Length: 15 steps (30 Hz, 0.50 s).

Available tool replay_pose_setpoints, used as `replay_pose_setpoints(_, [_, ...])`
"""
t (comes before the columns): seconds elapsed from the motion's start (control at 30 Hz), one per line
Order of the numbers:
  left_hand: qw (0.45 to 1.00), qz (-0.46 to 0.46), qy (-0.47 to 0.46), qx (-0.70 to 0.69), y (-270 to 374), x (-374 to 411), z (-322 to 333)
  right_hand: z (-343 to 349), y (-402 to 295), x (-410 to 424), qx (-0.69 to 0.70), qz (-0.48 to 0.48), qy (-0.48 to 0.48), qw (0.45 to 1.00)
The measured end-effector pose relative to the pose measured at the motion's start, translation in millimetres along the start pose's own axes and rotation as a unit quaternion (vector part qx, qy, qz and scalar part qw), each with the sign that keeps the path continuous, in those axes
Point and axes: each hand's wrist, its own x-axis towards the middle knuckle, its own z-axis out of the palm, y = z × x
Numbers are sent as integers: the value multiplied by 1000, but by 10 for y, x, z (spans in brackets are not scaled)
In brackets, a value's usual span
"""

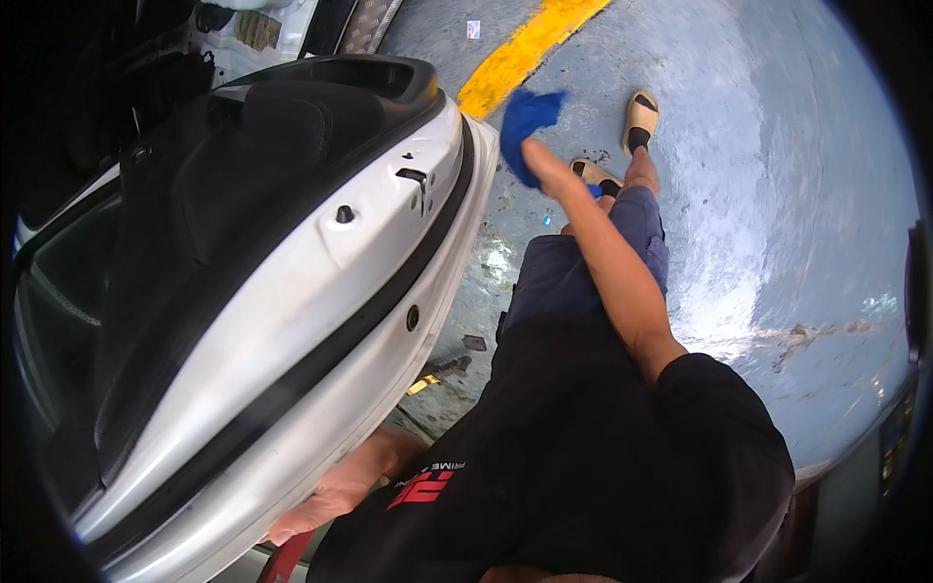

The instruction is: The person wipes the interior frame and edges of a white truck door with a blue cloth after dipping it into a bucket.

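Note:
My right hand [545,166] holds a blue cloth [531,124], slightly blurred, out past the end edge of a white vehicle door [291,291]. The door stands open at my left, with black inner trim [284,124], a dark window pane [65,270] and a black rubber seal [350,321] along its edge. A latch opening [414,176] and a black rubber stopper [345,213] sit on the edge face. Low on the left, my left hand [328,495] is against the door's outer side. Its fingers are partly hidden there.
A yellow floor line [532,51] crosses the glossy grey-blue floor [729,182]. Beside the door lies a black and yellow object [437,375], near a dark scrap [474,342]. The vehicle's sill has a metal tread plate [370,22]. A red object [286,557] shows below my left hand.

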Motion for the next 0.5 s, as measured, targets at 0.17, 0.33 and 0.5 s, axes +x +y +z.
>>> replay_pose_setpoints(0.17, [999, -6, -11, 45, 51, 62, 62, 588, 53, -108, -329, -50, 17, 943])
replay_pose_setpoints(0.33, [995, -27, -25, 91, 121, 138, 182, 506, -152, 139, -286, 43, -17, 957])
replay_pose_setpoints(0.5, [979, -84, -98, 160, 172, -62, 47, 684, -266, 463, -144, 207, 63, 966])
